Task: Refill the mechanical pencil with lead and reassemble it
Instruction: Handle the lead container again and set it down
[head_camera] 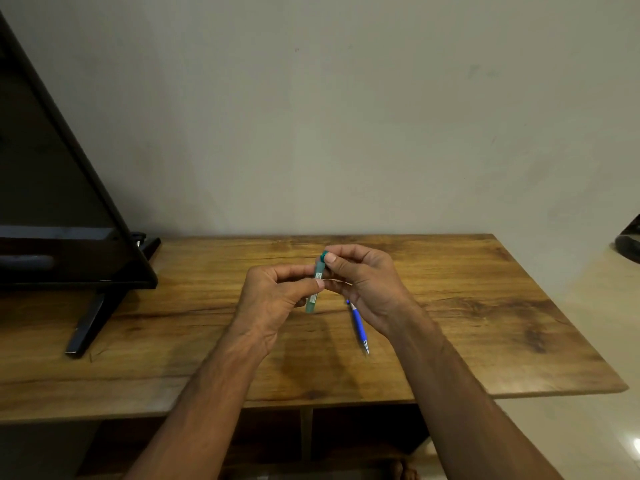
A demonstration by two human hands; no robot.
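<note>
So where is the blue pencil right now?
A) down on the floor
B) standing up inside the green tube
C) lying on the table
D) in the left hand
C: the blue pencil lies flat on the wooden table, partly under the right hand, while the left hand and the right hand both hold the green lead tube above it.
</note>
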